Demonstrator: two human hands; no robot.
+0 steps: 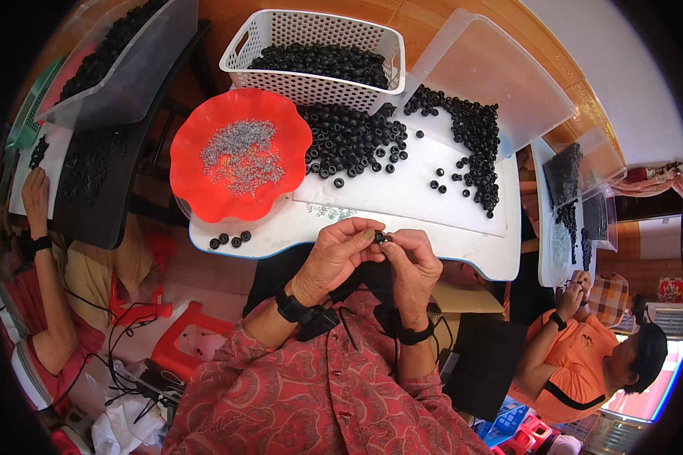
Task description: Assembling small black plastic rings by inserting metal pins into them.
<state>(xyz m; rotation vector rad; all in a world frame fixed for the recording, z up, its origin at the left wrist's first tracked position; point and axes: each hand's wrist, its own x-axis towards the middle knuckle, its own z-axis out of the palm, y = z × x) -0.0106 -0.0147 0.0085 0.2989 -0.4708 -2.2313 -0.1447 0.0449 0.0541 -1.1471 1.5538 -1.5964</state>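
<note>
Just beyond the near edge of the white table, both my hands meet at fingertip height over my lap. My left hand [338,256] pinches a small black round part [379,237] with a hole in it, between thumb and fingers. My right hand [413,264] is closed beside it, thumb and forefinger pressed together against the part. A tiny shiny bit shows at those fingertips, too small to name. Past the hands lies a large heap of similar black parts [349,136]. To its left, a red wavy-rimmed bowl [186,163] holds many small clear or silvery pieces [243,155].
A white perforated basket [311,85] of black parts stands behind the heap. A translucent bin [501,76] tips out more parts at right. Several black parts [235,241] sit at the table's left front edge. Co-workers sit left and right; a red stool [186,341] stands below left.
</note>
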